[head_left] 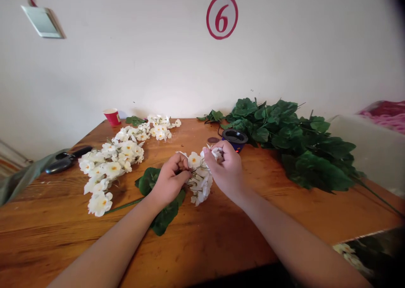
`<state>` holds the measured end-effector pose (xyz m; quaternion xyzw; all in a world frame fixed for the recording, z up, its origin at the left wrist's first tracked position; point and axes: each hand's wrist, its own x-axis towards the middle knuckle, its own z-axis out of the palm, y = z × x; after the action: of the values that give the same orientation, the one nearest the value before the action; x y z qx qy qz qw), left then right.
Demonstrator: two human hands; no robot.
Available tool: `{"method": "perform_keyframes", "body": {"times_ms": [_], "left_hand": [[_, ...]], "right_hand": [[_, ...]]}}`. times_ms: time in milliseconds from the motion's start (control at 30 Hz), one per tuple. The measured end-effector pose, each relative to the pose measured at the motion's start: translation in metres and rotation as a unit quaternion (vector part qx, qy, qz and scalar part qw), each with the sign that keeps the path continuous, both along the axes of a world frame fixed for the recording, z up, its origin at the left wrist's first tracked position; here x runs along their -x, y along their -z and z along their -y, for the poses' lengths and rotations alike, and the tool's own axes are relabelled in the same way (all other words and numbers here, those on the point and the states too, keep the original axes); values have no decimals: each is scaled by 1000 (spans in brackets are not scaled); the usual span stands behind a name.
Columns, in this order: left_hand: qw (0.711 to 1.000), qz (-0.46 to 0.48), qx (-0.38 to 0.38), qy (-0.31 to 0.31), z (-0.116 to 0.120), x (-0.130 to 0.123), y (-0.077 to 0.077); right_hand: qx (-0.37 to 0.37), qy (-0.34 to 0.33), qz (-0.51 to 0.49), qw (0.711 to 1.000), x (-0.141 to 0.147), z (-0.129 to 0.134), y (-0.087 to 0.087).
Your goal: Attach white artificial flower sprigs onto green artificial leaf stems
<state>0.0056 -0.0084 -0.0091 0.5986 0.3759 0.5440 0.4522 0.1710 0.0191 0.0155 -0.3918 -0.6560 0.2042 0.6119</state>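
Over the middle of the wooden table, my left hand [173, 176] is closed in a pinch on the stem of an artificial flower spray. White blossoms with yellow centres [201, 184] spread from it between my hands. Dark green leaves [164, 216] of the spray show below and behind my left wrist, and a green stem [125, 205] runs out to the left. My right hand [226, 165] is closed round some white blossoms at the spray's upper right side. The exact spot where my left fingertips meet the stem is partly hidden.
White flower heads [115, 159] lie in a long pile on the left, beside a black-handled tool [63, 163]. A red paper cup [112, 117] stands behind. Just beyond my right hand sits a dark round pot [234, 137]. Green leaf stems [284, 127] are heaped on the right.
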Motion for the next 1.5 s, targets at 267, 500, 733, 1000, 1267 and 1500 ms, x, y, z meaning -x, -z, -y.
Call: {"method": "perform_keyframes", "body": {"times_ms": [267,500,733,1000,1267,1500], "left_hand": [[999,28,-5,-16,1,-1,3],[999,2,-6,-38,1,-1,3],[999,7,5,-43,3,-2,0],[999,-2,-9,-34,3,-1,1],[999,-8,-3,-40,4,-2,0],[998,-9,-8,-58,4,-3,0]], "right_hand": [[-14,21,21,999,2,1,10],[-21,26,23,999,3,0,11],[-35,21,30,999,0,1,10],[-24,31,41,998,0,1,12],[-25,41,36,998,2,0,13],[-19,36,37,998,1,1,14]]}}
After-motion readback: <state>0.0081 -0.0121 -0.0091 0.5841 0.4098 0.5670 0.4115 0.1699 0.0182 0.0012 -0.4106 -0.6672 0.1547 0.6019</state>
